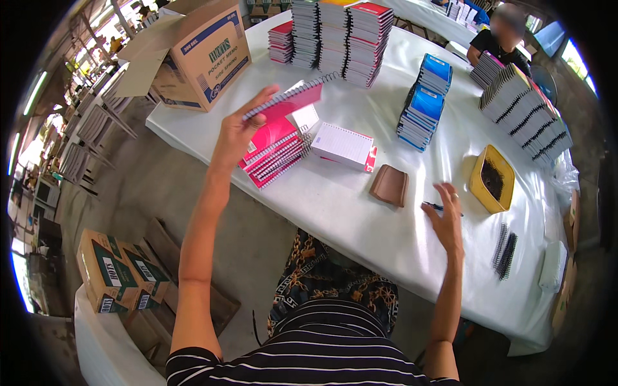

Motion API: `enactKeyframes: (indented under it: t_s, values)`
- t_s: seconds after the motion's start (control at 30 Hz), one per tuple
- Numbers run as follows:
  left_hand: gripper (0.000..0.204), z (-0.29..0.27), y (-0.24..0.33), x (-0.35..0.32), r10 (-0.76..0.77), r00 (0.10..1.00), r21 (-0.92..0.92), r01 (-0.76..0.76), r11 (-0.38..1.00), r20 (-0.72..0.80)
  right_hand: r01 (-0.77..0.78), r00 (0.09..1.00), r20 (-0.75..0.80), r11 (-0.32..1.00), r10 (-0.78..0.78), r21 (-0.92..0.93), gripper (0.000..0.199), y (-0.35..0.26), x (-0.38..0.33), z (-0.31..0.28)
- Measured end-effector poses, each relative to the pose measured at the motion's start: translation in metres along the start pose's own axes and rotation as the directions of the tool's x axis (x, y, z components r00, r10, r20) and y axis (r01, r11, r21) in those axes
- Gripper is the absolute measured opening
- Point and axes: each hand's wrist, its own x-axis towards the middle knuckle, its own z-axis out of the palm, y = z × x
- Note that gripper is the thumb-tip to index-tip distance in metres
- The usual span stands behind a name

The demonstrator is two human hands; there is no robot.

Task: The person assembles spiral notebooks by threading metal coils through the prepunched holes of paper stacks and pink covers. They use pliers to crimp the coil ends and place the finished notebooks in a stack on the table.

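Left hand (235, 132) pinches pink notebook (288, 101), lifted above small pink stack (273, 154) on bench (360, 212). Right hand (445, 219) spread, over pen (438, 207). Loose white notepad (344, 147) beside stack. Tall finished stacks (338, 38) behind; binding seems partway done, black spirals (504, 248) unused.

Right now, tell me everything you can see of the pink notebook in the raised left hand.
The pink notebook is small, with a pink cover and a wire spiral binding along its upper edge. The left hand grips its lower-left end, holding it tilted in the air above a fanned pile of similar pink notebooks on the white table.
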Motion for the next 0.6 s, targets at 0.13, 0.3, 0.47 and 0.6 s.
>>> enactKeyframes:
  t_s: [0.13, 0.3, 0.47, 0.6]
  values:
    - [0.063, -0.006, -0.018, 0.009, 0.077, 0.995, -0.534, -0.028, 0.845, 0.070, -0.046, 0.983, 0.117, 0.429, -0.140, 0.902, 0.077, -0.130, 0.068, 0.048]
    - [0.079, -0.019, -0.033, 0.020, 0.094, 0.987, -0.640, 0.012, 0.768, 0.131, -0.176, 0.951, 0.224, 0.225, -0.214, 0.958, 0.042, -0.235, 0.127, 0.067]
    - [0.081, -0.079, -0.060, 0.026, -0.329, 0.943, -0.201, 0.313, 0.928, -0.049, 0.809, 0.561, -0.504, 0.564, -0.657, 0.164, 0.036, -0.265, 0.162, 0.123]
    - [0.035, -0.093, -0.103, -0.017, -0.447, 0.824, 0.261, 0.373, 0.890, 0.347, 0.743, 0.582, -0.223, 0.399, -0.782, 0.538, 0.014, -0.248, 0.178, 0.173]
